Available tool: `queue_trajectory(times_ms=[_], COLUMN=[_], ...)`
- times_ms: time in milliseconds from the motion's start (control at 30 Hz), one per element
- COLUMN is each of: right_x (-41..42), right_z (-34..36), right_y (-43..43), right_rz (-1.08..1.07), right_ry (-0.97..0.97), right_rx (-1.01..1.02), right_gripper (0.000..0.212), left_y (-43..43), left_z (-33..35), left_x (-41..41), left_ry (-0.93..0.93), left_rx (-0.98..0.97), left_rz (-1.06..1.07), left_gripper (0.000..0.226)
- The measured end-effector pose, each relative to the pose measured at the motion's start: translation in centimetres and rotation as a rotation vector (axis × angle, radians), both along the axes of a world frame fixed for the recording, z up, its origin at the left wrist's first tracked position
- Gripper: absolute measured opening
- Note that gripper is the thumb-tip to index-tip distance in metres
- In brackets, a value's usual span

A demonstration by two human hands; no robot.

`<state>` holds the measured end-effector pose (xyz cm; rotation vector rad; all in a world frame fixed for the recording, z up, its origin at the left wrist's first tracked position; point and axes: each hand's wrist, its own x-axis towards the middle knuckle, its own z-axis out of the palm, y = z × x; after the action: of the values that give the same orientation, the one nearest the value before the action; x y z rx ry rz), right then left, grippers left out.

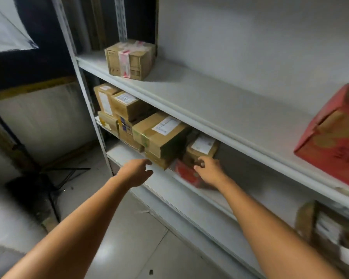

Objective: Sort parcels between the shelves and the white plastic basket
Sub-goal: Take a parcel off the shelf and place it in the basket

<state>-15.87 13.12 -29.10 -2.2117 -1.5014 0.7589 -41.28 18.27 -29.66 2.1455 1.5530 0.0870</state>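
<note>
Head view: our left hand (136, 172) hovers loose, holding nothing, just short of the stacked boxes (161, 135) on the middle shelf (159, 190). Our right hand (210, 170) curls its fingers at the near face of the small box (203, 150); blur keeps us from telling whether it grips. That box seems to rest on a red parcel (186, 174), right of the stack. We judge a quick pull could drag the red parcel off the edge or knock the stack. Farther up, a lone box (130, 59) sits. The basket is out of view.
</note>
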Motion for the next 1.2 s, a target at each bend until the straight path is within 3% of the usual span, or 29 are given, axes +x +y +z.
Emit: queue_trajectory(times_ms=[100,267,333,433,533,633,833,1067,1200], right_x=[3.0,6.2,7.0,7.7,7.5,7.1,5.2,1.6,0.5], right_z=[-1.5,-4.5,-5.6,-7.0,-8.1,-8.7,-8.2,-6.3,-5.1], right_y=[0.7,3.4,4.8,6.7,7.7,7.8,5.8,0.4,-2.7], right_rz=[-0.094,-0.208,-0.243,-0.335,-0.391,-0.441,-0.460,-0.500,-0.499], right_ry=[-0.037,0.048,0.095,0.220,0.330,0.431,0.510,0.480,0.478], right_rx=[0.084,0.195,0.203,0.219,0.220,0.274,0.331,0.379,0.362], right_gripper=[0.040,0.047,0.052,0.059,0.058,0.042,0.039,0.068,0.074], left_y=[1.2,4.2,5.6,7.7,8.9,9.1,8.5,5.6,3.2], left_z=[-1.4,-3.5,-4.1,-5.1,-6.2,-6.9,-6.6,-5.0,-4.1], left_x=[4.2,10.2,12.2,14.5,16.1,16.6,14.9,11.8,10.7], left_ry=[-0.079,-0.398,-0.497,-0.542,-0.571,-0.621,-0.729,-0.810,-0.830], left_rx=[-0.020,-0.063,-0.129,-0.186,-0.215,-0.234,-0.300,-0.459,-0.497], left_rz=[-0.022,0.002,0.048,0.072,0.054,0.053,0.019,-0.078,-0.132], left_gripper=[0.038,0.011,0.018,0.054,0.065,0.066,0.062,0.058,0.053])
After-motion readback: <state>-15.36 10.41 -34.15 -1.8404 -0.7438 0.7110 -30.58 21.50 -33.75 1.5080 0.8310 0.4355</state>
